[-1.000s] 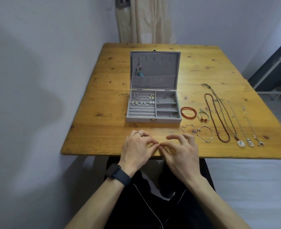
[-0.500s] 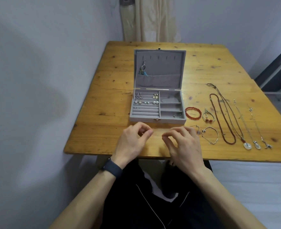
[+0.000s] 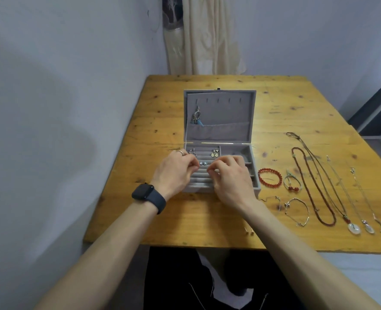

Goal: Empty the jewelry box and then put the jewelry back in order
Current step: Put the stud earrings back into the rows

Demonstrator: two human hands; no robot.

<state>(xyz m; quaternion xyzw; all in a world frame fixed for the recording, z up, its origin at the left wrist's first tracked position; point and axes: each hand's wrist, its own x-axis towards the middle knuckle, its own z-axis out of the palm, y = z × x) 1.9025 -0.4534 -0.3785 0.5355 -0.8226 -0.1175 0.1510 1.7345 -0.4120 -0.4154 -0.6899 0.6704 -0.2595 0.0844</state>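
Observation:
The grey jewelry box [image 3: 218, 117] stands open in the middle of the wooden table [image 3: 162, 121]. Its ring rolls hold several earrings [image 3: 215, 153], and a blue-tipped pendant [image 3: 197, 118] hangs in the lid pocket. My left hand [image 3: 176, 173] and right hand [image 3: 232, 180] hover over the ring rolls. Each hand's fingertips are pinched on something too tiny to make out. Right of the box lie a red bead bracelet [image 3: 270, 177], a silver bracelet [image 3: 297, 211], a red bead necklace [image 3: 312, 186] and a white-ring pendant necklace [image 3: 354, 228].
Two small studs [image 3: 249, 230] lie near the table's front edge, under my right forearm. Two thin silver chains [image 3: 368, 228] stretch along the far right. A wall runs close along the table's left side, and a curtain [image 3: 203, 34] hangs behind it.
Both hands parted at the table's front edge and moved forward over the box's ring rolls, fingertips still pinched. The view tilted down and closer.

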